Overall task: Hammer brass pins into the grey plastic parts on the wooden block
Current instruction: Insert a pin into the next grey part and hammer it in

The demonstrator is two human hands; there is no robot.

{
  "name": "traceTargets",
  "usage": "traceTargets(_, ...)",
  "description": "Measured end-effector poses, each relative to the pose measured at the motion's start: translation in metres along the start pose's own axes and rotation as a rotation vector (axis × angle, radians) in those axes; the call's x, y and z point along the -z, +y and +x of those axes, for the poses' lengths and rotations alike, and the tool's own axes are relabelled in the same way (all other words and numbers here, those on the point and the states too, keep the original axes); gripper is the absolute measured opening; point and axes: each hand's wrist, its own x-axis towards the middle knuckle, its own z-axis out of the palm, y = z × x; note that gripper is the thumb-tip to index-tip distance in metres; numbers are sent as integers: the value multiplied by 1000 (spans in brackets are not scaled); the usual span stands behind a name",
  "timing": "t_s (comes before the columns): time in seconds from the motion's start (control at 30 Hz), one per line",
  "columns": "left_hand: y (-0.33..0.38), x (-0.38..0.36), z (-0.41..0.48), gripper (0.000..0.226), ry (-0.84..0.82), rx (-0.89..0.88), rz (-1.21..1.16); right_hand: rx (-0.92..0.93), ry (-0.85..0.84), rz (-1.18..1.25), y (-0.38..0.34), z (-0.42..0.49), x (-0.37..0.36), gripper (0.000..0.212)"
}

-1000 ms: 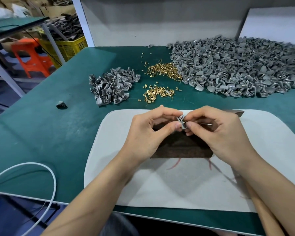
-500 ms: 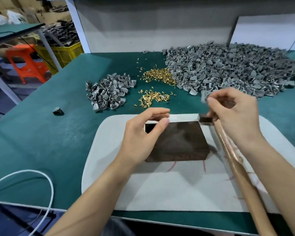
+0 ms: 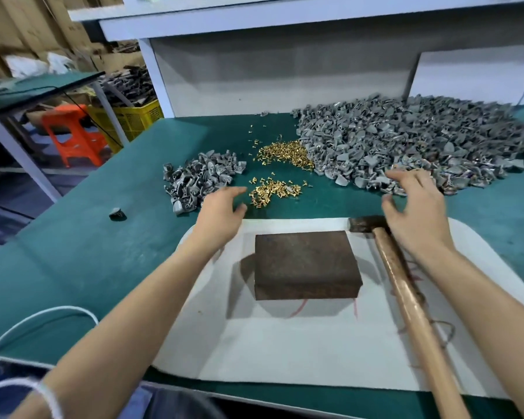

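Note:
The dark wooden block [image 3: 306, 264] lies bare on a white mat [image 3: 285, 343]. A hammer [image 3: 406, 300] with a wooden handle rests on the mat to its right, head by the block's far right corner. My left hand [image 3: 220, 214] stretches empty toward the near heap of brass pins [image 3: 273, 190], fingertips just left of it. My right hand [image 3: 415, 210] hovers with spread fingers at the front edge of the big pile of grey plastic parts [image 3: 406, 146], holding nothing. A second pin heap [image 3: 285, 154] lies farther back.
A small pile of grey parts [image 3: 200, 178] sits left of the pins, and a single grey part [image 3: 117, 213] lies alone farther left. A white cable [image 3: 40, 322] loops over the green table's near left edge. An orange stool [image 3: 73, 136] and yellow crate [image 3: 127, 119] stand beyond the table.
Both hands left the block and moved away from me: the left toward the brass pins, the right to the big grey pile. The grey part they held together is gone.

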Motion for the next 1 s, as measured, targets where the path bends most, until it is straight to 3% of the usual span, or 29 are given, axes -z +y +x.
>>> traceTargets(0.07, -6, -5, 11, 31, -58, -23, 93, 17, -28, -6, 0, -1, -2, 39)
traceTargets(0.37, -13, -9, 19, 15, -33, -167, 195, 22, -32, 29, 1, -1, 0, 33)
traceTargets(0.47, -18, -4, 21, 16, 9, -194, 374, 24, -34, 39, -1, -1, 0, 31)
traceTargets(0.63, -29, 11, 34, 22, -64, -46, 474, 35, -69, 39, -3, -2, -1, 30)
traceTargets(1.0, -30, 20, 38, 21, -7, -194, 480, 39, -64, 30, -2, -1, -1, 28)
